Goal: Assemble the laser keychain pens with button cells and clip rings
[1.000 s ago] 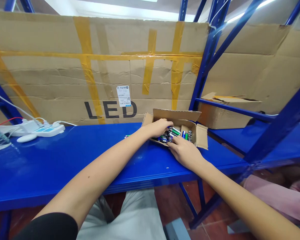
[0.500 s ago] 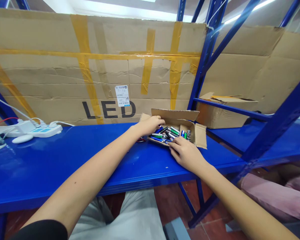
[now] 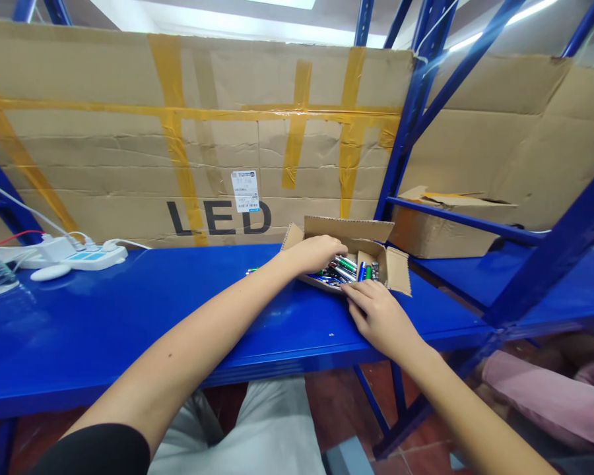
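A small open cardboard box (image 3: 398, 269) stands on the blue table, its flaps folded outward. Inside lie many slim pens (image 3: 345, 266) in green, blue, silver and black, and a cardboard divider sets off short blue and green pieces (image 3: 365, 271) on the right. My left hand (image 3: 323, 253) reaches over the left side of the box, fingers bent down among the pens; whatever they hold is hidden. At the front wall, my right hand (image 3: 376, 309) has its fingers on the rim and its thumb lower outside, gripping the box.
Left of the box, a small green item (image 3: 251, 271) shows behind my forearm. A white power strip (image 3: 94, 257) with cables sits at the far left. A large carton (image 3: 218, 158) backs the table. Rack posts (image 3: 406, 132) and another carton (image 3: 440, 227) stand right, near a person's pink-clothed leg (image 3: 539, 396).
My left hand has moved right and deeper over the pens, covering more of them. A green item now shows left of the box. My right hand stays at the front rim.
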A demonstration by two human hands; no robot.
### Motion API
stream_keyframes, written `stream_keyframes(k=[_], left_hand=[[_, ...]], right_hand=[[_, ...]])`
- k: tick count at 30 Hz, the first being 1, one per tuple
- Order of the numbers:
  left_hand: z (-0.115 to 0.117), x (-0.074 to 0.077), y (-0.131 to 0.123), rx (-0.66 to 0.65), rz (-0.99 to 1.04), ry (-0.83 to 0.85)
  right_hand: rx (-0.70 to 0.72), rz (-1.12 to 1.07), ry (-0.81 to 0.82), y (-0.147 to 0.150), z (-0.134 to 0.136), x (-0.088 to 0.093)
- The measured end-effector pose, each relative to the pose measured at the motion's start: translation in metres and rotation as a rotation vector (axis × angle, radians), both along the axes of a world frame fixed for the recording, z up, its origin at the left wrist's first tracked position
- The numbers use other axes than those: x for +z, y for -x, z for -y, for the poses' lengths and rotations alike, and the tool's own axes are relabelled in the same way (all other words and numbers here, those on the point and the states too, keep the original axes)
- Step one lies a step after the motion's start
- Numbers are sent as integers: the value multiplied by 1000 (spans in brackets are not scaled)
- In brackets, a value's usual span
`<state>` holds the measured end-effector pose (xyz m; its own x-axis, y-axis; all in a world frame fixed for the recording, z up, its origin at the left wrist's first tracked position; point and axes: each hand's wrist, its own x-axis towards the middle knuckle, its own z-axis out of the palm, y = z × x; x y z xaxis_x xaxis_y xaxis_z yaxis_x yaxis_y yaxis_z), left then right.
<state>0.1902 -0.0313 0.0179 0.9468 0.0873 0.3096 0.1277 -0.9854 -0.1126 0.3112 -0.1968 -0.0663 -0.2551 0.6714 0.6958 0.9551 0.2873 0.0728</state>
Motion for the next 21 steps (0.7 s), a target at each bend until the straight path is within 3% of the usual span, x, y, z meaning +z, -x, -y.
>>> stream_keyframes(k=[6, 10, 15, 21], left_hand=[[7, 13, 6, 148, -175, 72], [7, 9, 16, 240, -302, 22], [2, 0, 18, 226, -266, 57], [-2, 5, 18, 207, -166, 137]], right_hand=[[-12, -50, -4, 5, 1, 0], [-14, -59, -2, 6, 2, -1], [-15, -86, 9, 5, 3, -2], [-22, -70, -1, 6, 4, -1]])
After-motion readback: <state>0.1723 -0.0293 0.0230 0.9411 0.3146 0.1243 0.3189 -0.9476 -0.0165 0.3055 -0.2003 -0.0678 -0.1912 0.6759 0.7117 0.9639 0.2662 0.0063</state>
